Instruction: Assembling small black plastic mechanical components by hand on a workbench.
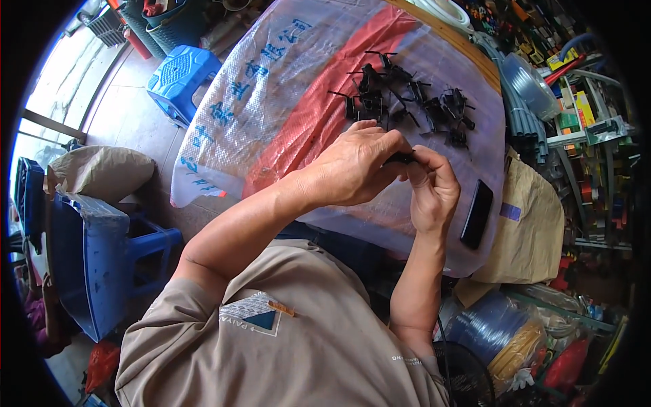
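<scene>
My left hand (363,163) reaches across from the left, its fingers closed around a small black part (399,157). Thumb and fingertips of my right hand (434,193) pinch the same part from the other side. Most of it is hidden by my fingers, so its kind does not show. Just beyond my hands, a loose pile of similar black pieces (371,102) with thin projecting rods lies on the table. More of these black pieces (456,108) spread to the right of the pile.
A woven plastic sheet (230,129) with a red band covers the table. At its right edge lies a black phone (478,214), beside brown paper (532,224). A blue stool (178,78) stands far left, a blue bin (102,264) nearer. Crowded shelves and coiled tubing (532,85) line the right.
</scene>
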A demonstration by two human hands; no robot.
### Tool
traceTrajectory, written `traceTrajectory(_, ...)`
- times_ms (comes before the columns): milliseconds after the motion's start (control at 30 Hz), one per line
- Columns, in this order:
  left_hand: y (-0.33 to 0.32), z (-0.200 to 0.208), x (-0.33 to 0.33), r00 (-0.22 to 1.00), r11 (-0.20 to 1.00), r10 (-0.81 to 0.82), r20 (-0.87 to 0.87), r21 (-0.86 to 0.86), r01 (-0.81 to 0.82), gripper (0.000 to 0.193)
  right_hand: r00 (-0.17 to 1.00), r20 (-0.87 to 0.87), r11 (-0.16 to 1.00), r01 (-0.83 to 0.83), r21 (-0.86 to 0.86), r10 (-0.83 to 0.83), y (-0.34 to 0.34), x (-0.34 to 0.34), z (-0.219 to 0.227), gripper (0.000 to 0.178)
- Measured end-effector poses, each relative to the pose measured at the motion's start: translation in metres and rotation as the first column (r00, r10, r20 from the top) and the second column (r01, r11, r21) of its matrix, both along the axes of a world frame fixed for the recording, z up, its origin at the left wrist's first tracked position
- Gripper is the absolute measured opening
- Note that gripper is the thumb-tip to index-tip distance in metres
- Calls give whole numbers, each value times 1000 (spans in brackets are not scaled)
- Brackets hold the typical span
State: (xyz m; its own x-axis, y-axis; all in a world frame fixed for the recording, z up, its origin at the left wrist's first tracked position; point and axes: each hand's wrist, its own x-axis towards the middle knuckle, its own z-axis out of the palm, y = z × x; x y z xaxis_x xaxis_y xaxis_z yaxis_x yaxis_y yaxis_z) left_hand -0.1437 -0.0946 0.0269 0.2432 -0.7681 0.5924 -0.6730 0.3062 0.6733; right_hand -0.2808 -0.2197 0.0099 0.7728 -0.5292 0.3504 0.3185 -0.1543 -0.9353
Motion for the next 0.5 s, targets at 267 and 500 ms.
traceTrajectory(267, -1, -7, -7, 998, 992, 58, 7, -116, -57, 21, 997, -66, 1000, -26, 0, 26, 6, -5, 8, 16)
traceTrajectory(500, -1, -15, -15, 997, 984, 62, -40, -167, -68, 17, 996, -83, 999, -27, 25, 29, 9, -7, 9, 15)
